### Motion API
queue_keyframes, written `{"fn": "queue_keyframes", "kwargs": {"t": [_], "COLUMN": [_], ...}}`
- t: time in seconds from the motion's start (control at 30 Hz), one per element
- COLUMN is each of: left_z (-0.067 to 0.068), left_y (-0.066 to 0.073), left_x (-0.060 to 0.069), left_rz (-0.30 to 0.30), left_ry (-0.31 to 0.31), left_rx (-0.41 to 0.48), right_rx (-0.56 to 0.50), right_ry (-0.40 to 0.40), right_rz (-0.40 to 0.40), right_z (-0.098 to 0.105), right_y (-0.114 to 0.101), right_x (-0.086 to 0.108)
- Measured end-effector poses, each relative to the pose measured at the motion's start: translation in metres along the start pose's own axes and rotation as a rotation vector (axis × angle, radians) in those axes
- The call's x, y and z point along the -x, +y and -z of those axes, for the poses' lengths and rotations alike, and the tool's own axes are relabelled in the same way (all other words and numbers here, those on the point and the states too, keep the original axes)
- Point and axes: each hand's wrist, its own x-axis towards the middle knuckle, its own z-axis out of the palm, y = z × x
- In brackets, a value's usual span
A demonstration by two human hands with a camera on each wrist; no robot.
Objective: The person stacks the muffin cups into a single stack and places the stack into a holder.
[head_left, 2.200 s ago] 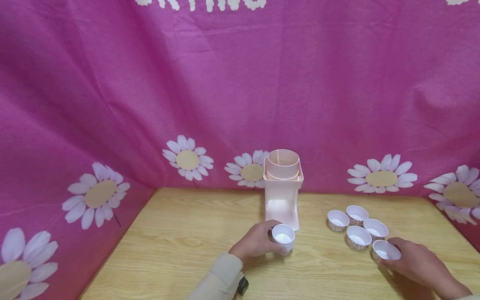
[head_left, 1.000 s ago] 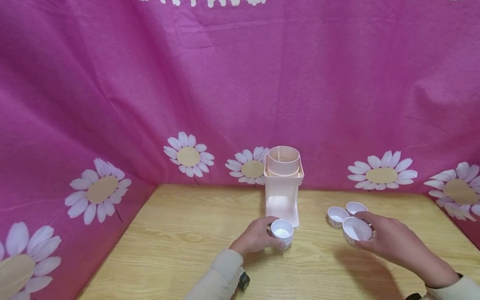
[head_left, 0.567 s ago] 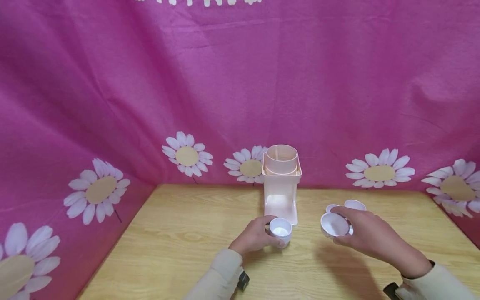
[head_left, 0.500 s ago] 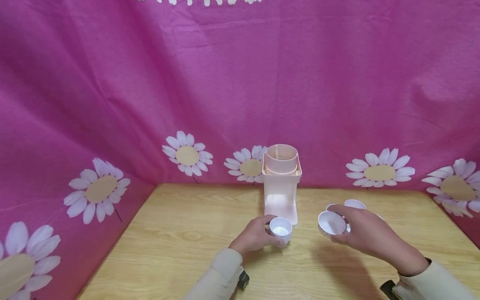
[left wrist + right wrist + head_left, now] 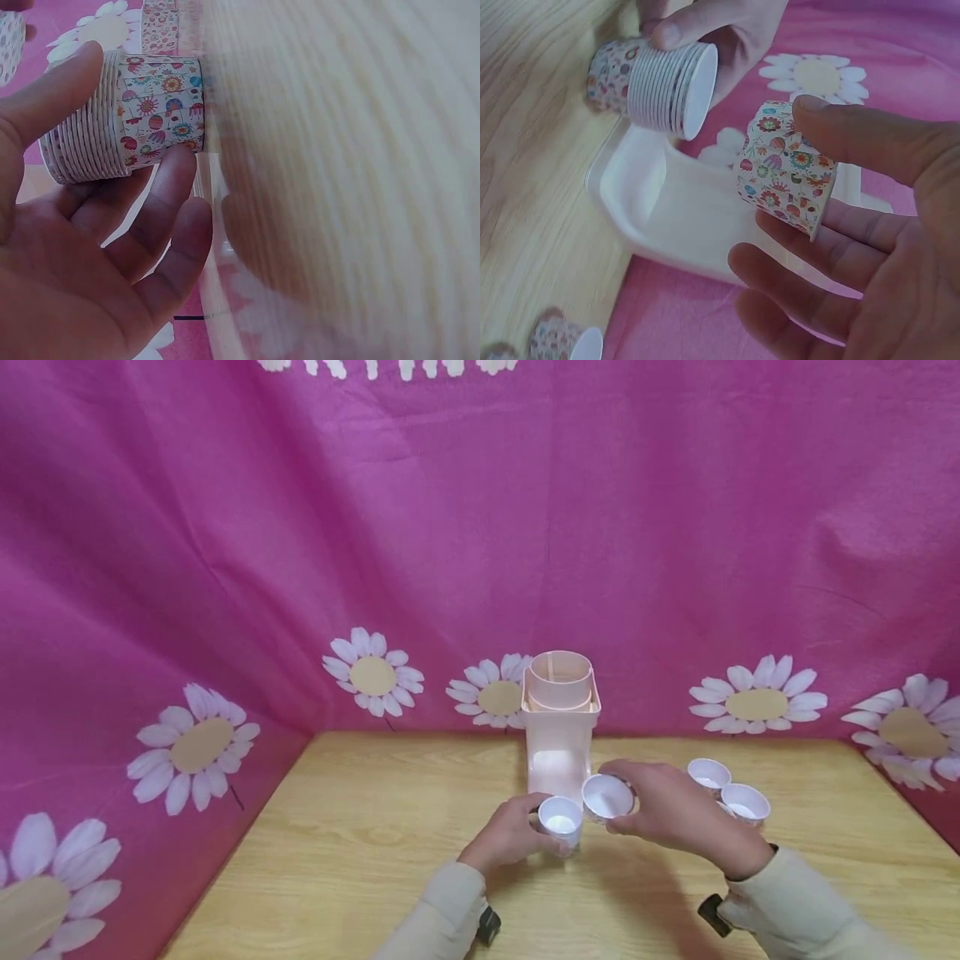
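Observation:
My left hand [image 5: 510, 833] holds a nested stack of patterned paper cups [image 5: 561, 817] near the middle of the table. In the left wrist view the stack [image 5: 161, 105] shows many close rims, with the thumb across it and fingertips against its side. A paper cup [image 5: 608, 797] is in my right hand [image 5: 678, 810], its mouth facing up, right beside the stack. In the right wrist view thumb and fingers pinch this cup [image 5: 787, 169]. Behind both hands stands a pale pink dispenser-like stand [image 5: 558, 731] with a round open top.
More paper cups stand to the right, among them a rear cup [image 5: 708, 772] and a front cup [image 5: 746, 803]; my right hand may hide others. The wooden table [image 5: 375, 827] meets a pink flowered cloth [image 5: 637, 568] at its back and left.
My right hand has lifted a paper cup from the group at the right and carried it left to the stack. My left hand keeps its hold, nearly still.

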Motion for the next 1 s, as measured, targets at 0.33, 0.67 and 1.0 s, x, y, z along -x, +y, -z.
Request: {"fn": "queue_keyframes", "kwargs": {"t": [0.33, 0.67, 1.0], "left_z": [-0.004, 0.002, 0.0], "left_y": [-0.005, 0.0, 0.003], "left_x": [0.005, -0.003, -0.001], "left_rz": [0.001, -0.009, 0.007], "left_ry": [-0.003, 0.013, 0.015], "left_rx": [-0.017, -0.056, -0.059], "right_rx": [-0.037, -0.027, -0.084], "right_ry": [-0.013, -0.041, -0.072], "right_rz": [0.041, 0.013, -0.01], "right_z": [-0.018, -0.021, -0.035], "right_y": [-0.009, -0.017, -0.018], "right_x": [-0.007, -0.027, -0.035]}}
